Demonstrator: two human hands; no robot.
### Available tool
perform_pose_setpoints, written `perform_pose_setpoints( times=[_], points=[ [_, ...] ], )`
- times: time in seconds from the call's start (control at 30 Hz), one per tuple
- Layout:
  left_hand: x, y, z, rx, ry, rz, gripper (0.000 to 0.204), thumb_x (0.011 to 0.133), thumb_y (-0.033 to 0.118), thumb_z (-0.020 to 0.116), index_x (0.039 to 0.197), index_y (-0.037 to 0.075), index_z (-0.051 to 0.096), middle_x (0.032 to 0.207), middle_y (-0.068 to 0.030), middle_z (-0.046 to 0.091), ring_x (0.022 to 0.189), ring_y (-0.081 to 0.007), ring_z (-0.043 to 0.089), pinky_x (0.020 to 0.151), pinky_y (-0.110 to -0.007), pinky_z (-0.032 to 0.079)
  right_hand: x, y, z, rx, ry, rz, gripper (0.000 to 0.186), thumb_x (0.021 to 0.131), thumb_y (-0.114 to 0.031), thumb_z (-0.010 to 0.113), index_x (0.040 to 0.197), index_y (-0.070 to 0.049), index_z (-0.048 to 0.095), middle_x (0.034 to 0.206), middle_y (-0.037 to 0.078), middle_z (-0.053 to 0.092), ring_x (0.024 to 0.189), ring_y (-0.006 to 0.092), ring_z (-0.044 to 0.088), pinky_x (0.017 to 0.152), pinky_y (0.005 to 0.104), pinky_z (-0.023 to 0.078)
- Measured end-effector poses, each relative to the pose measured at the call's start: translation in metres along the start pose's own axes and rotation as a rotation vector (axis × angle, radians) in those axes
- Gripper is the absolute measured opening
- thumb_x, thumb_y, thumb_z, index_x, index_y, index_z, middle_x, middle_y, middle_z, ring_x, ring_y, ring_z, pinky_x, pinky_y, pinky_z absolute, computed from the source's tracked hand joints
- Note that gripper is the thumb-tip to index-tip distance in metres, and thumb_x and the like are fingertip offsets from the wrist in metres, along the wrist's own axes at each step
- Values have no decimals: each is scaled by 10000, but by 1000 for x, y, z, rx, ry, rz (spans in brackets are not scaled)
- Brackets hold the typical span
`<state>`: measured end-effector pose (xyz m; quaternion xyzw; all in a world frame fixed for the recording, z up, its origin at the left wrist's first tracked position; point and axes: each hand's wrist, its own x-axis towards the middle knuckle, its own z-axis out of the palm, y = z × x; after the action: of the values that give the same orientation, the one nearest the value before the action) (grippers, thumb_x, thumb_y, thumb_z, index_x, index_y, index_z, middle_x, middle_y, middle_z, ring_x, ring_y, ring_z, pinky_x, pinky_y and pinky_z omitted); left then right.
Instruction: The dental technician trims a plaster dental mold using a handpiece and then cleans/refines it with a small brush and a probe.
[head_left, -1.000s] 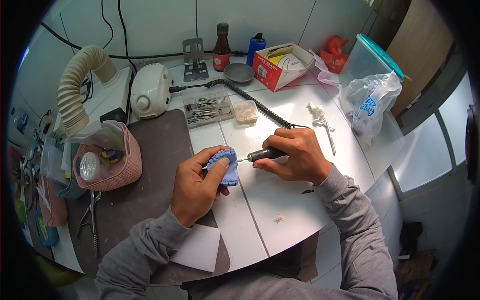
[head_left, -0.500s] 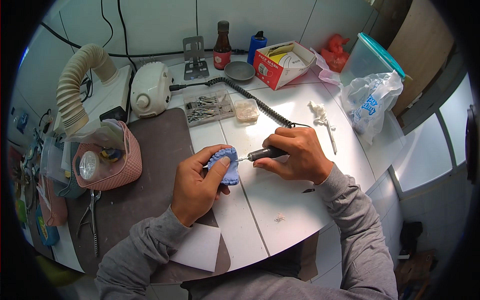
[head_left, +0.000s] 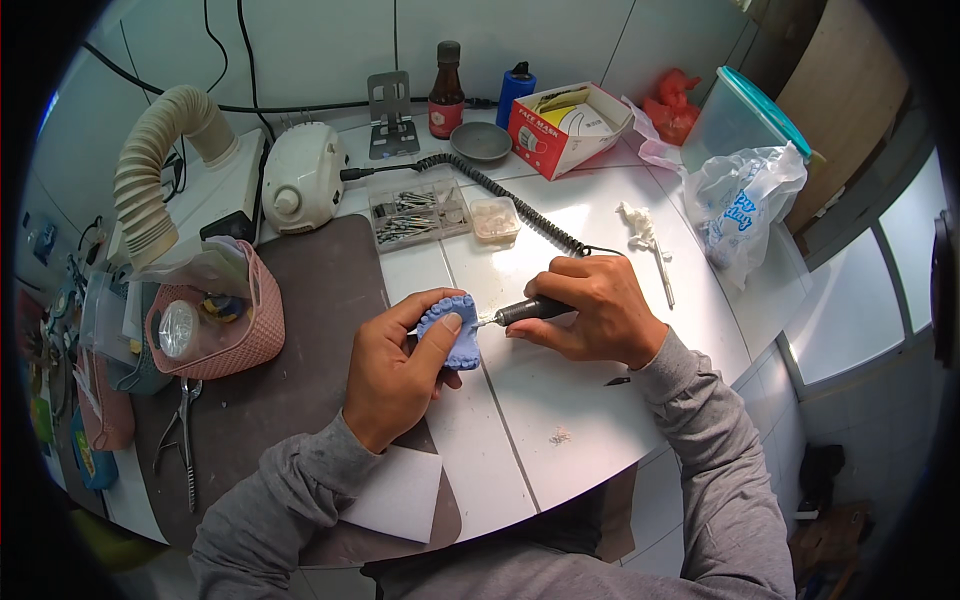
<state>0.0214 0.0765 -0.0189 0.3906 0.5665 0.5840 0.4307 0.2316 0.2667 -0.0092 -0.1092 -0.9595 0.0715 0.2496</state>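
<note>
A blue dental cast [head_left: 462, 345] with a row of teeth along its edge is gripped by my left hand [head_left: 405, 365], the thumb pressed on its face. My right hand [head_left: 600, 315] is wrapped round a dark rotary handpiece [head_left: 530, 311], which lies almost level and points left. Its thin bit reaches the right edge of the cast; whether the tip touches cannot be made out for certain. From the handpiece a black coiled cord [head_left: 505, 200] runs back to a white control box [head_left: 305, 178].
A box of burs [head_left: 440, 222] and a small clear tub [head_left: 494, 220] stand beyond my hands. At left are a pink basket [head_left: 235, 345], pliers [head_left: 184, 440] and a ribbed hose [head_left: 150, 170]. Right of my hands lie a brush-like stick [head_left: 664, 275] and a small dark blade-shaped piece [head_left: 617, 381].
Both hands keep nearly the same place and grip. The handpiece has shifted very slightly, with its bit still at the cast's right edge.
</note>
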Motion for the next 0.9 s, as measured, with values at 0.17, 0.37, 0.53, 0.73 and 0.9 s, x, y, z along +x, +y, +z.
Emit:
perform_pose_setpoints(
  times=[0.17, 0.37, 0.53, 0.73, 0.9],
  points=[
    [-2, 2, 2, 22, -10, -4, 354, 1135, 188, 677, 1413, -24, 731, 876, -61, 743, 614, -91, 698, 494, -218, 519, 0, 0, -2, -57, 53, 7, 478, 888, -564, 928, 868, -119, 754, 731, 25, 639, 557, 233, 624, 530, 398, 464],
    [-2, 1, 1, 23, -31, 1, 378, 1132, 198, 680, 1429, -31, 722, 872, -65, 734, 607, -92, 689, 500, -221, 529, 1, 0, 0, 0, 86, 28, 469, 893, -544, 930, 870, -111, 752, 716, 28, 635, 554, 238, 624, 527, 401, 464],
    [-2, 0, 0, 9, -10, 26, 377, 1133, 199, 678, 1421, -41, 719, 881, -65, 732, 608, -87, 678, 512, -221, 539, 1, -2, -4, 12, 7, -14, 455, 892, -520, 939, 866, -106, 753, 713, 34, 640, 554, 253, 631, 526, 401, 468],
    [-3, 4, 1, -5, -69, -2, 388, 1135, 200, 676, 1432, -48, 702, 880, -58, 723, 615, -82, 673, 520, -219, 543, -1, 1, 1, 49, 76, 19, 471, 898, -534, 929, 848, -101, 751, 707, 39, 640, 545, 251, 622, 522, 405, 468],
    [-4, 4, 0, -17, -63, 4, 382, 1135, 198, 674, 1429, -44, 706, 868, -49, 715, 620, -81, 673, 526, -215, 542, 0, 1, -5, 50, -27, -34, 452, 899, -506, 940, 856, -98, 750, 702, 38, 642, 532, 236, 610, 515, 405, 466]
  ],
)
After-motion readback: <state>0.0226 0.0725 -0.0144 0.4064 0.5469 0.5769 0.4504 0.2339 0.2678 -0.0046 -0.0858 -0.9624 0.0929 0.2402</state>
